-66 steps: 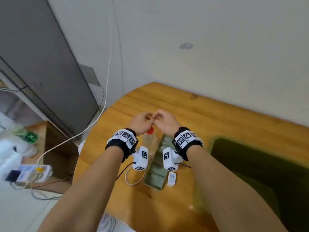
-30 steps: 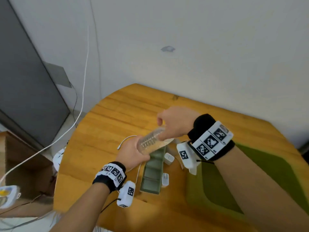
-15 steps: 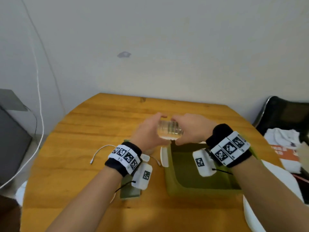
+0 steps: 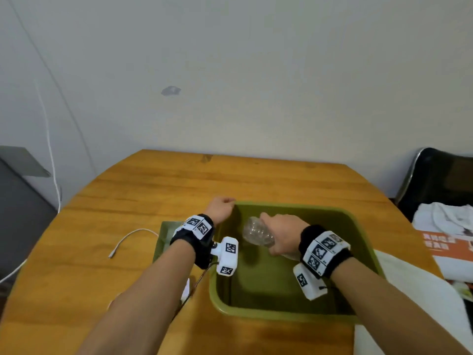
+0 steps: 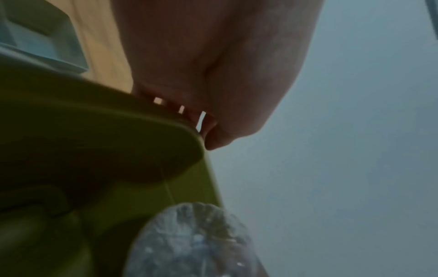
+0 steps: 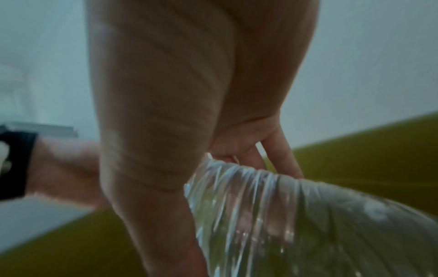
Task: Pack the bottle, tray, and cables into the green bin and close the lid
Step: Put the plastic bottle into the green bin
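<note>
My right hand [image 4: 275, 233] grips a clear ribbed bottle [image 4: 256, 231] lying tilted, low inside the green bin [image 4: 286, 317]. The right wrist view shows my thumb and fingers [image 6: 279, 150] wrapped round the bottle [image 6: 296, 215]. My left hand [image 4: 222, 207] sits on the bin's far left corner, fingers curled over the rim [image 5: 118, 121]; the bottle's base [image 5: 194, 243] shows below it. A grey-green tray [image 4: 163, 234] lies left of the bin, partly under my left wrist. A white cable [image 4: 128, 238] lies on the table beyond it.
The round wooden table [image 4: 179, 183] stands against a white wall. A white flat panel [image 4: 422, 290] lies right of the bin. A black chair [image 4: 440, 180] at the right holds white cloth and an orange-and-white paper [image 4: 445, 244]. A small white block [image 4: 185, 288] peeks out under my left forearm.
The bottle has gone from above the bin's rim down inside it, held by my right hand alone. My left hand let go of it and moved to the bin's far left corner.
</note>
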